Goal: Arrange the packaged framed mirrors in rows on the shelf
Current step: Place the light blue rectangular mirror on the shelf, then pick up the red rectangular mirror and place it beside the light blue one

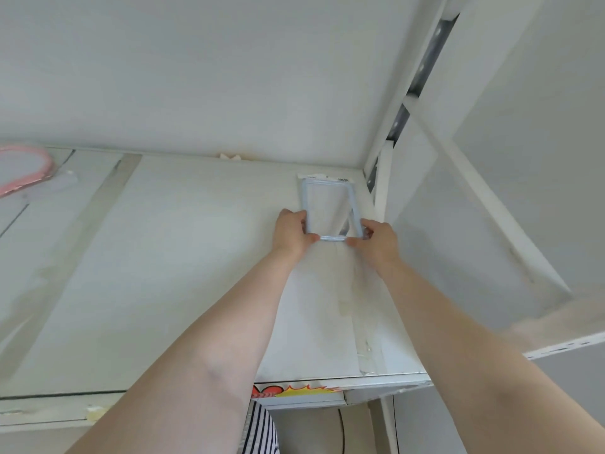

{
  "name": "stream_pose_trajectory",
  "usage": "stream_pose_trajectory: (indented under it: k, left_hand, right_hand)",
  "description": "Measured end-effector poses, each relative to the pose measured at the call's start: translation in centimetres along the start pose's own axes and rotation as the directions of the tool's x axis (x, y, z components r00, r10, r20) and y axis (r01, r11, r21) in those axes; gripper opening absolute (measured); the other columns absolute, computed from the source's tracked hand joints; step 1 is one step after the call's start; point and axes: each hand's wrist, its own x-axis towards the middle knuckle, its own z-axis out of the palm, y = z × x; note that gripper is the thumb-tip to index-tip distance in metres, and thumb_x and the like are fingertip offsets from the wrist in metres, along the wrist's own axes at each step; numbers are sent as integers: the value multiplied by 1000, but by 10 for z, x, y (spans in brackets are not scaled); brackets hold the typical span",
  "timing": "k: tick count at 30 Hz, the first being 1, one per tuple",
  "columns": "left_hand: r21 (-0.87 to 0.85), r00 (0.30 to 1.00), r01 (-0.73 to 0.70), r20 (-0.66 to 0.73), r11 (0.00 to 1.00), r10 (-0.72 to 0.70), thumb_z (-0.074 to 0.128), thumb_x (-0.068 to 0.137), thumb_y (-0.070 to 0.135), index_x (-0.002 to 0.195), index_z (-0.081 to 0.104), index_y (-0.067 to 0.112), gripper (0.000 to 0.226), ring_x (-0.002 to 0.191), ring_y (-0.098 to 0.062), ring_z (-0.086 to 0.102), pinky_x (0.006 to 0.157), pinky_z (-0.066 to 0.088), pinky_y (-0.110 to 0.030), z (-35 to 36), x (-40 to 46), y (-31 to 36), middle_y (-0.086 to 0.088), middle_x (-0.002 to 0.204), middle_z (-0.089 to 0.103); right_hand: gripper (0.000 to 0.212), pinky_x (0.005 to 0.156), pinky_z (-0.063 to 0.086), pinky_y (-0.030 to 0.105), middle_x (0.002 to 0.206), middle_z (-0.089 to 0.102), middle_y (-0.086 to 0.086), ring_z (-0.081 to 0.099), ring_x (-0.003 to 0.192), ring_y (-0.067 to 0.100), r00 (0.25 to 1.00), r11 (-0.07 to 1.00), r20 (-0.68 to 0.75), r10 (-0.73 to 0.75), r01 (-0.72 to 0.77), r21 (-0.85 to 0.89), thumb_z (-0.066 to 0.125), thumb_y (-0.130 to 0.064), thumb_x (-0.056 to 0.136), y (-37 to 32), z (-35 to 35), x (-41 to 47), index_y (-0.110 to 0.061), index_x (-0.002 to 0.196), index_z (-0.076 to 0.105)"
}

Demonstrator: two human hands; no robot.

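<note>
1. Head view: a blue-framed mirror (329,208) in clear wrap lies flat on the white shelf (183,257), pushed into the back right corner. Its far end with the label strip is at or just short of the back wall (196,77), and its right edge runs just beside the upright (381,178).
2. Head view: the left hand (293,232) pinches the mirror's near left corner, thumb along the near edge and fingers curled over the left rail. The right hand (376,239) does the same at the near right corner. Both are closed on the frame, not spread.
3. Head view: a pink-framed mirror (23,170) lies at the far left of the shelf, well apart from the blue one. The shelf between them is bare apart from tape marks.
4. Judgement: this looks like the first piece of a row being squared into its corner.
5. Risks from here:
   - Pushing harder could crumple the label strip against the wall or jam the frame under the upright.
   - Uneven pressure from the two hands could twist the mirror, so the row would start crooked.
   - The slick wrap could let it slide as the fingers let go.
   - The old tape near the front edge (343,378) could snag the next piece as it slides in.
</note>
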Motion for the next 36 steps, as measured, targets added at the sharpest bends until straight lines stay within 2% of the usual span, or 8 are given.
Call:
stream_pose_trajectory:
  k: [3,6,8,11,15,23,29,36]
  left_hand:
    - [11,1000,-4,7,1000,4,76,70,9,81,60,6,20,87,-28,60,78,49,-28,-2,2,6,-11,99,47]
    - [40,1000,-2,12,999,1,76,70,10,83,62,6,20,90,-29,62,80,51,-29,-2,3,8,-10,100,47]
    - [38,1000,2,7,999,-2,76,71,11,88,64,3,23,92,-29,63,84,52,-30,-1,4,7,-11,103,50]
    - [62,1000,23,12,998,-24,74,77,14,112,61,2,38,89,-24,53,90,46,-25,-3,3,9,-6,105,37]
    - [60,999,39,-10,997,-38,73,81,20,137,46,7,63,115,-29,52,102,42,-30,-14,-9,14,-13,126,42]
    - [255,999,-3,43,967,-9,65,87,25,139,47,17,56,130,-28,43,107,38,-34,-71,-85,27,-10,138,48]
    - [333,999,24,37,943,-38,62,86,19,136,51,18,51,129,-25,49,108,39,-34,-124,-141,17,-5,136,55]
    - [495,998,3,48,869,-31,60,86,18,137,50,21,51,125,-28,50,104,41,-35,-181,-200,-25,-5,133,57]
  right_hand:
    - [43,78,51,40,73,46,4,44,73,21,1000,1000,-26,-13,13,-14,82,-12,71,1,1,1,5,106,66]
    - [50,91,49,52,81,47,10,51,75,34,999,999,-46,1,-2,-37,81,-14,71,1,1,3,12,109,61]
    - [50,93,48,51,84,54,17,60,93,44,999,998,-34,5,-8,-65,81,-17,72,-1,0,5,10,109,61]
    - [61,99,46,43,109,59,18,57,109,37,1000,989,3,24,-23,-143,79,-29,75,0,0,7,-1,125,58]
    - [74,106,36,35,133,46,14,41,126,32,998,979,-39,48,-55,-198,74,-38,79,-4,-5,-1,-15,142,42]
    - [50,99,37,28,128,54,11,45,125,28,985,969,79,-153,165,-183,69,-23,86,-51,-8,-73,-14,133,54]
    - [45,98,44,32,131,56,8,55,119,24,942,937,240,-235,285,-203,67,-19,86,-91,4,-126,-16,129,57]
    - [44,97,43,32,127,56,5,47,125,23,867,841,364,-341,454,-293,63,-22,87,-112,30,-190,-20,131,56]
